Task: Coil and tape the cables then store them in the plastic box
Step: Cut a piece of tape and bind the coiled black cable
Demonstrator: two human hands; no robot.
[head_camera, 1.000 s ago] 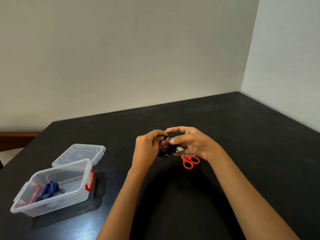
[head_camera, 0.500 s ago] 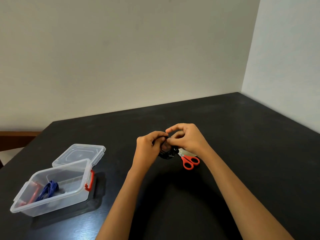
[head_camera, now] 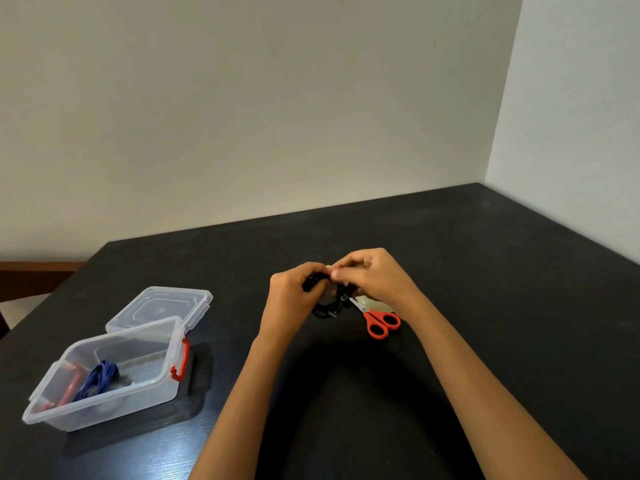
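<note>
A small coil of black cable (head_camera: 327,306) hangs just above the middle of the black table. My left hand (head_camera: 294,296) grips its upper left side with curled fingers. My right hand (head_camera: 372,275) curls over the coil's top and pinches it beside my left thumb; a pale bit, maybe tape, shows between the fingertips. The clear plastic box (head_camera: 162,386) with red latches stands open at the left, holding a coiled blue cable (head_camera: 98,377) and something red.
Orange-handled scissors (head_camera: 379,322) lie on the table (head_camera: 485,271) just right of the coil, partly under my right wrist. The box's clear lid (head_camera: 159,306) lies behind the box. Walls close off the far and right table edges.
My right hand's fingers, spread a second ago, have curled down over the top of the coil. Both hands stay at the same spot above the table.
</note>
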